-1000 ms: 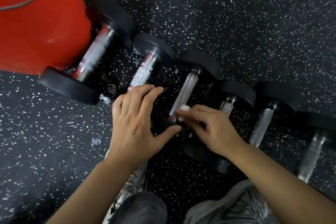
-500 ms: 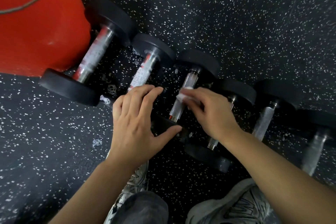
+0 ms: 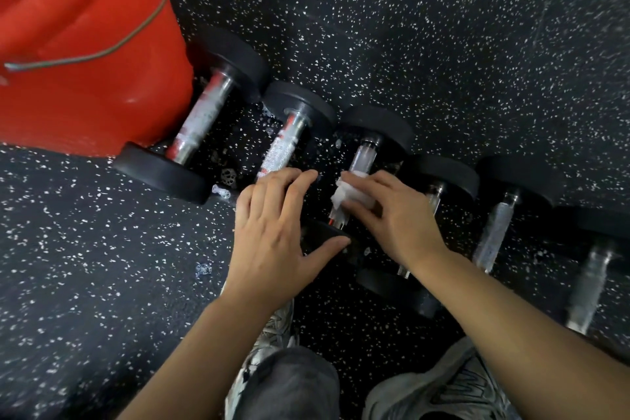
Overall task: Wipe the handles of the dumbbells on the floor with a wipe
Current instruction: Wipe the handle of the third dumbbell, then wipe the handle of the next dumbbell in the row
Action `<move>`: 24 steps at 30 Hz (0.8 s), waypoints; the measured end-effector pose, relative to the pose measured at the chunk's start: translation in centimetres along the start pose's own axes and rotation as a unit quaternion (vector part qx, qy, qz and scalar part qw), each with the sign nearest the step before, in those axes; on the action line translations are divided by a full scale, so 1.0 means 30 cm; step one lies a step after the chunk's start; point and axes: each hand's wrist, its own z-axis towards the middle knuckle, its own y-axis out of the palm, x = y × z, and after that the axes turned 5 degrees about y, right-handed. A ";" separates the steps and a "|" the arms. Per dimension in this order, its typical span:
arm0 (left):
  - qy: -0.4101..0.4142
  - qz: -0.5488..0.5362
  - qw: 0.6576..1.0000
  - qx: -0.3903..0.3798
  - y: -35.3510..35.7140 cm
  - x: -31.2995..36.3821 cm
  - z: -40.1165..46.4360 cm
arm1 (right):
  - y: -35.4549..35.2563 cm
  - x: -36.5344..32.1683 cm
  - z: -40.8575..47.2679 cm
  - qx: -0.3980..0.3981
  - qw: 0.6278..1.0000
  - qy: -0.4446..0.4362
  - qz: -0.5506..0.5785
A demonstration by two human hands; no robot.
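Several black dumbbells with chrome handles lie in a row on the speckled floor. My right hand point(image 3: 392, 218) presses a white wipe point(image 3: 346, 193) around the middle of the third dumbbell's handle point(image 3: 363, 157). My left hand point(image 3: 276, 232) rests on the near black head point(image 3: 324, 233) of that dumbbell, thumb hooked over its edge and fingers over the near end of the second dumbbell point(image 3: 284, 143). The largest dumbbell point(image 3: 201, 123) lies at the far left. Three more dumbbells point(image 3: 494, 235) lie to the right, the last one blurred.
A red bucket point(image 3: 85, 44) with a wire handle stands at the upper left, touching the largest dumbbell. Foam specks point(image 3: 228, 177) and wet spots lie on the black rubber floor point(image 3: 443, 44). My knee point(image 3: 289, 385) and grey shoes point(image 3: 450, 389) are at the bottom.
My right hand slid the wipe up the third handle from its near end to the middle. My left hand stayed on the dumbbell head. The camera tilted, showing more of the bucket.
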 end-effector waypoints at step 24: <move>0.133 0.000 0.989 -0.058 0.132 0.224 -0.014 | -0.210 0.291 -0.242 0.125 0.984 0.127 0.016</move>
